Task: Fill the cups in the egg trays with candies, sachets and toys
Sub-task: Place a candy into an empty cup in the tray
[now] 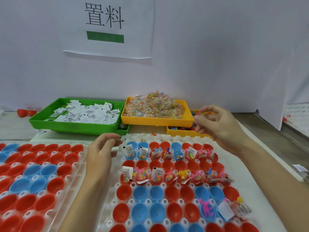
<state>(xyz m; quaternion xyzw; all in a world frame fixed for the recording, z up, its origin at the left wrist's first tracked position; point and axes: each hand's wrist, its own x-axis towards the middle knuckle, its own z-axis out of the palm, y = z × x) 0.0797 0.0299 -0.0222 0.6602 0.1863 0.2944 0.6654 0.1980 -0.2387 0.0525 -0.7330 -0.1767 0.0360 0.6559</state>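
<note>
The right-hand egg tray has two filled rows; cups toward six o'clock lie mostly empty. The right hand hovers at two o'clock over the toy bin, fingers curled, contents unclear; the left hand is relaxed. Next probably: picking toys.

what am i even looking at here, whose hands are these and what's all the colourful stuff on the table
This is one picture from a camera worn on a person's head, looking forward and down, so the two bare hands are theirs. There is no machine.

On the table lie white egg trays holding red and blue plastic cups; some on the right tray already hold candies, sachets and small toys.

Behind them, a green tray holds white sachets and a yellow tray holds bags of candy.

The left hand rests at the tray's edge, holding nothing I can see. The right hand is raised with curled fingers; whether it pinches something is too blurred to tell.
</note>
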